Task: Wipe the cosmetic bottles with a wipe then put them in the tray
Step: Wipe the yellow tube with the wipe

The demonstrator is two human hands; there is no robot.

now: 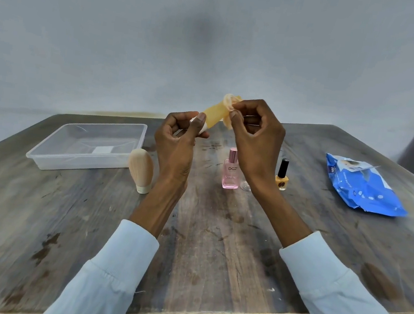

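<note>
My left hand (179,137) is gripping the yellow tube's (215,116) white cap end while my right hand (254,134) is pinching a wipe (229,103) around its far end.

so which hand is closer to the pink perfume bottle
Right. The right hand is raised just above and beside the pink perfume bottle, its wrist next to it. The left hand is farther off on the other side.

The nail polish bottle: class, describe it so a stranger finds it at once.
Start at the blue wipes packet on the table's right side. Just left of it stands the nail polish bottle. Unlike the neighbouring pink perfume bottle, it is yellow with a tall black cap.
</note>
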